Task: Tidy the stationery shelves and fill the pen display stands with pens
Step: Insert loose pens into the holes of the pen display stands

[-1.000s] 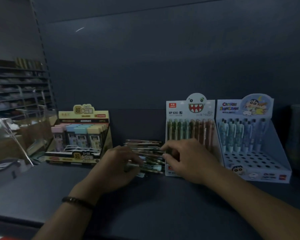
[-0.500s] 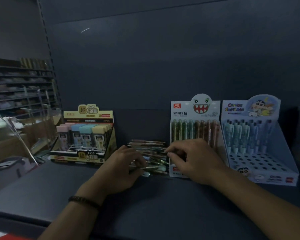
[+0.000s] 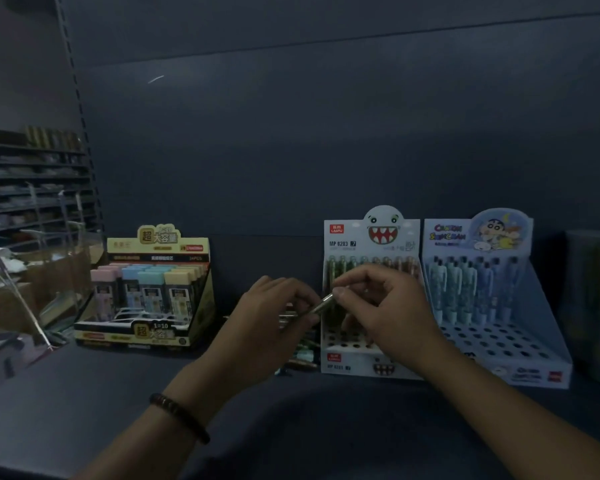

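Head view: a dim, dark shelf [image 3: 84,403] seen from above and in front, both bare forearms reaching in

Pen: a single pen [image 3: 321,304] held between the two hands, raised above the shelf, in front of the left edge of the monster-face display stand [image 3: 371,367]; its long axis slants from lower left to upper right; the pale metallic end points up and right; the lower end is hidden by the left hand

Left hand: left hand [image 3: 267,327] curled, fingers bent round the lower part of the pen; a dark beaded bracelet [image 3: 179,417] on the wrist

Right hand: right hand [image 3: 381,306] with thumb and forefinger pinched on the pen's upper end, the other fingers loosely bent

Loose pens: a heap of pens [image 3: 300,351] lying flat on the shelf just left of the stand, long axes left to right, mostly hidden by the left hand

Stand: a back row of upright pens; bare holes in front

Neighbours: a cartoon-boy display stand [image 3: 499,351] touching on the right; a yellow box of pastel cases [image 3: 146,292] well to the left
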Motion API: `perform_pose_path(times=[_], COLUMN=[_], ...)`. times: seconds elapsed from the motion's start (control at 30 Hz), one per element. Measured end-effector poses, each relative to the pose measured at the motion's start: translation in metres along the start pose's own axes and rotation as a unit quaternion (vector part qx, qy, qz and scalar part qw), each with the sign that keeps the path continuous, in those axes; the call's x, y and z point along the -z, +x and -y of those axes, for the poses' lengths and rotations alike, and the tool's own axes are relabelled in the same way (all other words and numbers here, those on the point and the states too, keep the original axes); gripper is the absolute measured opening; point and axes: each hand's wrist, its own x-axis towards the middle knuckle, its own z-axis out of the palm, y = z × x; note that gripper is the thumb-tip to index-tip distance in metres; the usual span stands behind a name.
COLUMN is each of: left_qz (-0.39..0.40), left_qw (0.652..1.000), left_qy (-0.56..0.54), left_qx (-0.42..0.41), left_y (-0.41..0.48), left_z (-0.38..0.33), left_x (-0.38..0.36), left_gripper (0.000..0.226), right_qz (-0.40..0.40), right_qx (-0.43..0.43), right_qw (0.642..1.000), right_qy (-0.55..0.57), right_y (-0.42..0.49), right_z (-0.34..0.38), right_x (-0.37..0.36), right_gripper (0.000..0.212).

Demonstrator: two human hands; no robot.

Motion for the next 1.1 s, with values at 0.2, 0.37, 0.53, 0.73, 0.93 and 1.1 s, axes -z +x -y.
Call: perform_pose_path(times=[0.2,0.37,0.53,0.73,0.93,1.1], left_qz=[-0.02,-0.042,-0.041,-0.031,0.038,0.074], left_qw=[1.0,0.997,0.996,0.994,0.991,0.993], left_qy=[-0.015,-0.035,-0.024,-0.025,-0.047,-0.037], left_qx=[0.01,0.06,0.072,0.097,0.116,0.08], left_y=[0.013,-0.001,-0.004,-0.003,-0.01,-0.009], left_z=[-0.011,-0.003,0.0,0.005,0.019,0.015], left_x=[-0.025,-0.039,-0.037,-0.033,-0.029,-0.024], left_gripper=[0.016,0.014,0.008,0.011,0.013,0.007], right_qz=[-0.09,-0.141,-0.122,-0.121,-0.138,-0.141], right_qx=[-0.02,-0.038,-0.029,-0.008,0.003,0.004], right_qw=[0.994,0.984,0.985,0.988,0.99,0.99], right_qy=[0.06,0.101,0.12,0.094,0.016,-0.017], right_y=[0.01,0.013,0.011,0.012,0.016,0.017], right_z=[0.003,0.004,0.003,-0.001,-0.013,-0.019], right_x=[0.023,0.035,0.028,0.02,0.017,0.011], right_gripper=[0.014,0.018,0.018,0.023,0.023,0.022])
